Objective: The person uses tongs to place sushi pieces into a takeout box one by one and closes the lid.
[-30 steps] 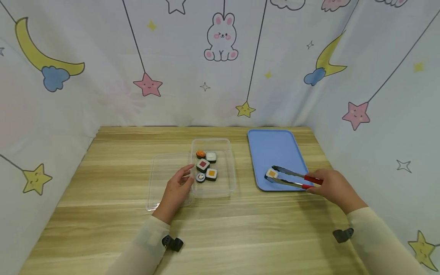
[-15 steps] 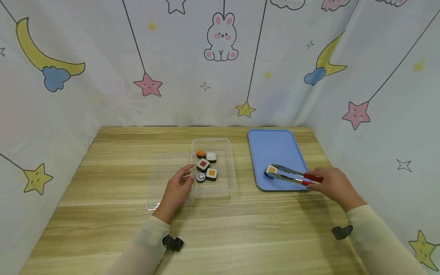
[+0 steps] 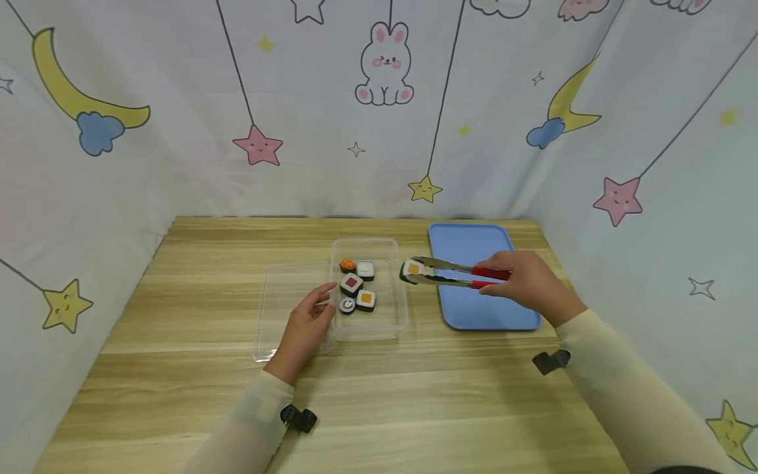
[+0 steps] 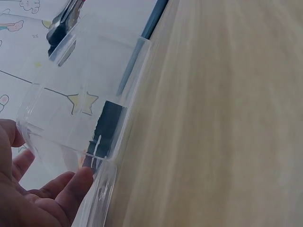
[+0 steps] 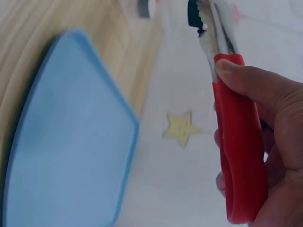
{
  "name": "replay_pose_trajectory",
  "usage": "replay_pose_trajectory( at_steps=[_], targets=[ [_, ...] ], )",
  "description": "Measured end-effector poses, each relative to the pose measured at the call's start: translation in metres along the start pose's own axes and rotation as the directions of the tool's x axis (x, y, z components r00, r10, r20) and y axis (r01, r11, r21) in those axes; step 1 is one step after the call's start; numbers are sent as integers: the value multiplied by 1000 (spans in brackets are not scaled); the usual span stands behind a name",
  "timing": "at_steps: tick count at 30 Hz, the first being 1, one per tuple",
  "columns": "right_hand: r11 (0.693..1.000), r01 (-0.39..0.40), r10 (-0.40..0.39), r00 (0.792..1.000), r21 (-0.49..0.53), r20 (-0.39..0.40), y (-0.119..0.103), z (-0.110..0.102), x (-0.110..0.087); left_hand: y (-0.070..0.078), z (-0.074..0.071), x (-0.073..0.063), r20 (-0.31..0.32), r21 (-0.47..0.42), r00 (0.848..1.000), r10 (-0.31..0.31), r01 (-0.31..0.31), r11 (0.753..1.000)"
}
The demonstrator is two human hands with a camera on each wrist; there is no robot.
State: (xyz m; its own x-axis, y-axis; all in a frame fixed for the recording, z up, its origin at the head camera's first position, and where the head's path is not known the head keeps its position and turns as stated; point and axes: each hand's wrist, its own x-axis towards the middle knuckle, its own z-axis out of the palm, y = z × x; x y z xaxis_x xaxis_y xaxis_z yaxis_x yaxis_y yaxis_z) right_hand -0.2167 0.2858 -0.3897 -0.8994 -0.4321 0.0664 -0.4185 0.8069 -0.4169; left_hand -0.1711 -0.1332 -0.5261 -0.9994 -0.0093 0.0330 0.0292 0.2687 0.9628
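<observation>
In the head view my right hand (image 3: 535,284) grips red-handled metal tongs (image 3: 493,272), their tips pinching a square sushi roll (image 3: 413,268) with a yellow-orange centre. The roll is in the air between the blue tray (image 3: 480,313) and the clear plastic box (image 3: 387,319). Several sushi pieces (image 3: 351,284) sit inside the box, one topped with orange. My left hand (image 3: 304,329) touches the box's left wall with thumb and fingertips spread along it. In the left wrist view that thumb and the fingers (image 4: 78,189) rest at the wall's outside.
A clear lid (image 3: 284,296) lies on the wooden table (image 3: 379,408), left of the box and partly beneath the left hand. Behind the table's back edge hangs a white curtain (image 3: 308,184) with cartoon prints, which also runs along both sides.
The tongs have closed on the sushi roll and lifted it off the blue tray. My right hand has carried it left and away, towards the box. The left hand stays put.
</observation>
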Motion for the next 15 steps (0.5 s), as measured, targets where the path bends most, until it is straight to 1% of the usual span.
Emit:
replay_pose_trajectory(
  at_steps=[2,4,6,8,10,15],
  targets=[
    [998,61,-61,997,-10,40,-16,9,13,0,0,0,5,-1,1000,4,-4,1000],
    [993,113,-110,990,-26,86,-32,19,24,-1,0,0,7,-7,1000,6,-5,1000],
    [988,149,-142,981,-44,131,-44,29,35,-1,0,0,11,-8,1000,3,-3,1000],
    [983,174,-161,970,-61,180,-54,38,44,0,0,0,11,-6,1000,5,-5,1000],
    [975,196,-170,960,-102,224,-62,45,53,1,0,0,11,-2,1000,3,-3,1000],
    [952,251,-188,931,-176,313,-78,56,67,1,-1,-1,5,2,1000,0,0,1000]
  ],
)
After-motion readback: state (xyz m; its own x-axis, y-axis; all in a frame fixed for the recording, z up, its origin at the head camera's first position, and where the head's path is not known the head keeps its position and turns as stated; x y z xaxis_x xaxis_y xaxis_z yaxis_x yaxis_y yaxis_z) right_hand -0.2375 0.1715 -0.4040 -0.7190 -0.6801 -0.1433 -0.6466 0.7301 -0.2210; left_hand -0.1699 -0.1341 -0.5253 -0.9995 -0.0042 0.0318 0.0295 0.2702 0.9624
